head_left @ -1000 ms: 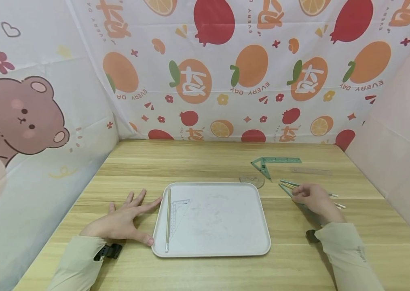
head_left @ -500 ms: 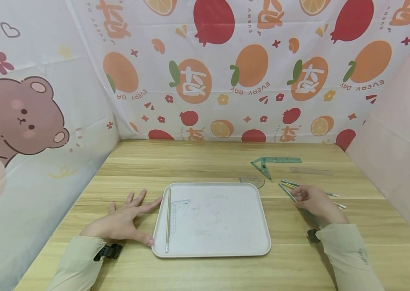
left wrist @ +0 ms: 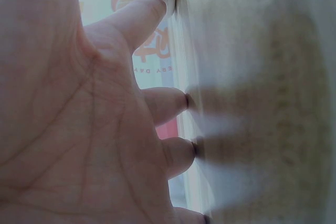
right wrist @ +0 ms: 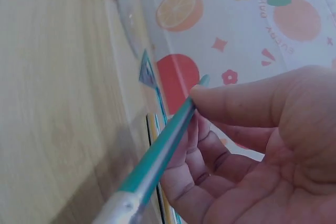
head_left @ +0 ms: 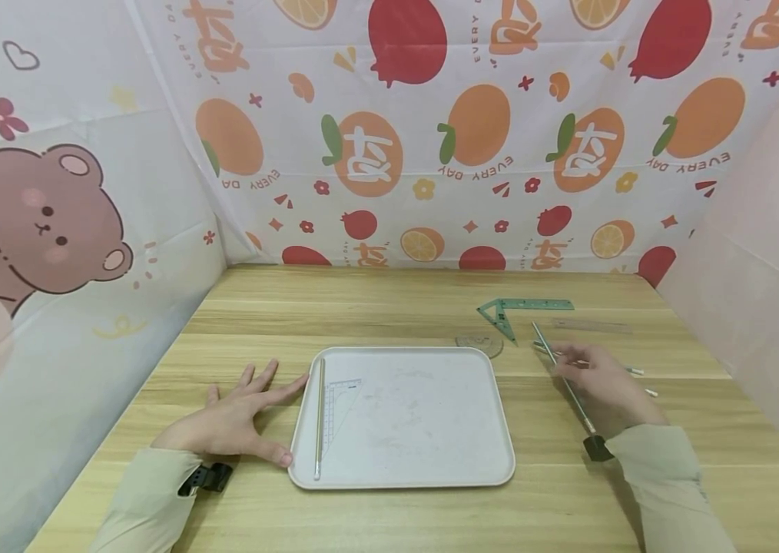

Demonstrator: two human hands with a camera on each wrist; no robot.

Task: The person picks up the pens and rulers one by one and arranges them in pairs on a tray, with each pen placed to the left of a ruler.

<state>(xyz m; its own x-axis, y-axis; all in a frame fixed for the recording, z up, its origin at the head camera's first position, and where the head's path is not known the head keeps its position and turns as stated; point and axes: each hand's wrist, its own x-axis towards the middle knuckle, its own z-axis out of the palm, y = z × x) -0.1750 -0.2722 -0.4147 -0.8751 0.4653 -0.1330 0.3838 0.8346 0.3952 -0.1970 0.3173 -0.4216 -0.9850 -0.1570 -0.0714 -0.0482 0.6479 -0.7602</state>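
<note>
- One pencil (right wrist: 163, 153), green and silver, has just come up: half a second ago it lay fanned out with the others; now it slants beneath my palm, looking clear of the bench (head_left: 389, 522).
- My right hand (head_left: 604, 384) has it, thumb pressed against curled fingers in a pinch, the near end reaching back towards my wrist.
- Across the way, my left hand (head_left: 233, 418) hasn't budged: fingers spread, thumb and index at the left edge of the white tray (head_left: 431, 438). So the hands are well apart, one clamped on the pencil, the other gripping nothing.
- No change inside the tray: a gold pencil (head_left: 320, 418) and, right beside it, a clear set square (head_left: 329, 415).
- What it means, as I judge it: this pencil is now singled out, while the remaining pencils (head_left: 637, 372) lie partly hidden by my right hand.
- Farther back, also unmoved: protractor (head_left: 489, 348), green ruler (head_left: 538, 304), clear ruler (head_left: 590, 326).
</note>
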